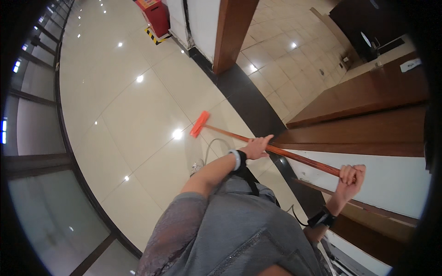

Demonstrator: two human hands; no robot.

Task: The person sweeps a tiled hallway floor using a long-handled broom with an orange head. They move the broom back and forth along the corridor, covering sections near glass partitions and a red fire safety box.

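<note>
A broom with a wood-patterned handle (304, 158) and an orange-red head (199, 124) slants across the view, its head low over or on the glossy tiles; contact with the floor cannot be told. Near the middle of the handle is my left hand (257, 147), its palm against it and its fingers partly extended. My right hand (351, 177) is closed around the handle's upper end at the right. Both wrists wear dark bands, and a pale bracelet circles the left one. One of my shoes (197, 166) shows behind the left forearm.
A brown wooden door frame (231, 34) and a dark stone threshold (253, 103) separate the glossy corridor from a tiled room. A brown door (355, 89) stands at the right. Glass panels (51, 207) line the left side. A red box (155, 17) stands by the far wall.
</note>
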